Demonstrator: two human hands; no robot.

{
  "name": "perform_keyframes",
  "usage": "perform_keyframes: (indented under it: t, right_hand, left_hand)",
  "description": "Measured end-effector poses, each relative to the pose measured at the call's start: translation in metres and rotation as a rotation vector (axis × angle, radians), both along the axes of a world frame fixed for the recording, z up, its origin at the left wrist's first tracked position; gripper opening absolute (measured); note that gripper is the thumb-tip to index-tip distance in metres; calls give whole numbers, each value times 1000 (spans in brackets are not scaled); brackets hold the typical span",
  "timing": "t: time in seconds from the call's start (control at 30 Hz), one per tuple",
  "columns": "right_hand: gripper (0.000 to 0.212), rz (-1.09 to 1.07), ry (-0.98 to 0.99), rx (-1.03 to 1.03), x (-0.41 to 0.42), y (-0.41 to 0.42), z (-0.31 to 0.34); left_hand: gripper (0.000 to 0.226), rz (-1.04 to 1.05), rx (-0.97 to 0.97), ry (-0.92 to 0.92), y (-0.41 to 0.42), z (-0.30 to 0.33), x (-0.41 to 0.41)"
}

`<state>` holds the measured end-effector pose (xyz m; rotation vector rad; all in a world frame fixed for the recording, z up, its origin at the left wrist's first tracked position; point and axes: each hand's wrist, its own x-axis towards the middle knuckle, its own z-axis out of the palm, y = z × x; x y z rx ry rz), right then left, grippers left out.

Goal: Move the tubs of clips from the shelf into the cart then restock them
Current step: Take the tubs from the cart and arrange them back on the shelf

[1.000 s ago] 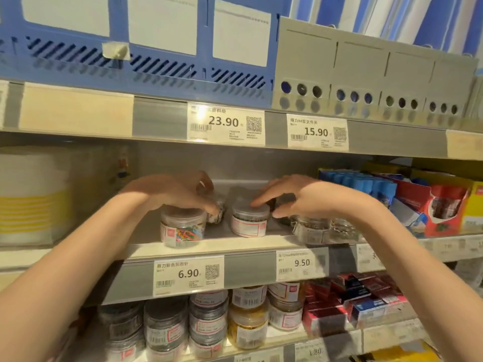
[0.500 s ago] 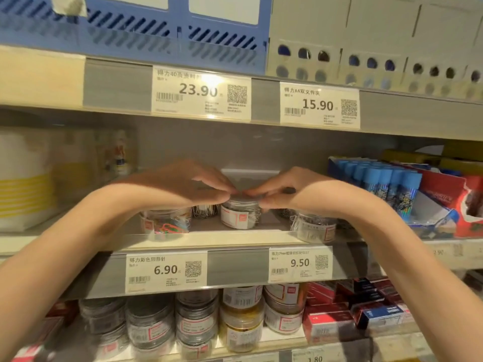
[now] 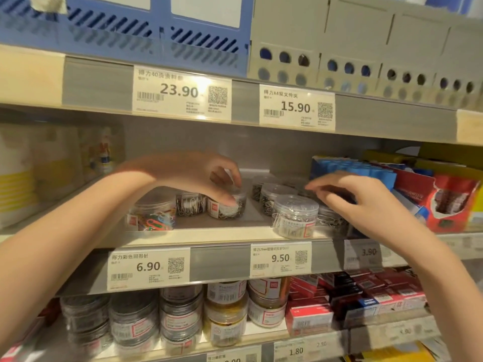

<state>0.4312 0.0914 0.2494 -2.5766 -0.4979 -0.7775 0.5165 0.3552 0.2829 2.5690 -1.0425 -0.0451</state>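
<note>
Four white price tags on the grey shelf rails can be read: 23.90 (image 3: pixel 182 92) and 15.90 (image 3: pixel 297 108) on the upper rail, 6.90 (image 3: pixel 149 266) and 9.50 (image 3: pixel 281 258) on the rail below the hands. Further tags at the right and bottom show 3.90 and 1.80 faintly; the small print on all of them is too fine to make out.

The clear round plastic tubs of clips stand on the middle cream shelf (image 3: pixel 209 235), none of them in a cart. At the left front is a tub of coloured paper clips (image 3: pixel 153 214) with a red-and-white label. The left hand (image 3: pixel 193 173) curls down over a tub of silver clips (image 3: pixel 228 206) — thumb against its front wall, fingers over the lid, gripping it. Just behind and left of it sits another tub of metal clips (image 3: pixel 190 203).

The right hand (image 3: pixel 366 202) hovers with its fingers spread and relaxed, holding nothing, beside a front tub with a barcode label (image 3: pixel 295 216) near the shelf edge; whether the fingertips touch the tubs behind is blurred. More tubs (image 3: pixel 271 195) cluster between the hands.
</note>
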Motion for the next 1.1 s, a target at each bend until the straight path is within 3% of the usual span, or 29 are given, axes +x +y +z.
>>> perform_keyframes:
  t: [0.23, 0.4, 0.63, 0.8, 1.1]
  right_hand:
    - [33, -50, -153, 170, 0, -4, -30]
    - [33, -68, -330, 232, 4, -2, -45]
    - [29, -60, -391, 271, 7, -2, -50]
    - [28, -58, -424, 285, 10, -4, -54]
    - [31, -75, -446, 267, 12, -5, -56]
  left_hand:
    - [49, 10, -86, 46, 3, -3, 5]
    - [46, 65, -197, 32, 1, -1, 8]
    - [33, 114, -240, 5, -21, 20, 10]
    - [41, 109, -259, 46, -47, 28, 9]
    - [35, 17, -269, 58, -89, 22, 24]
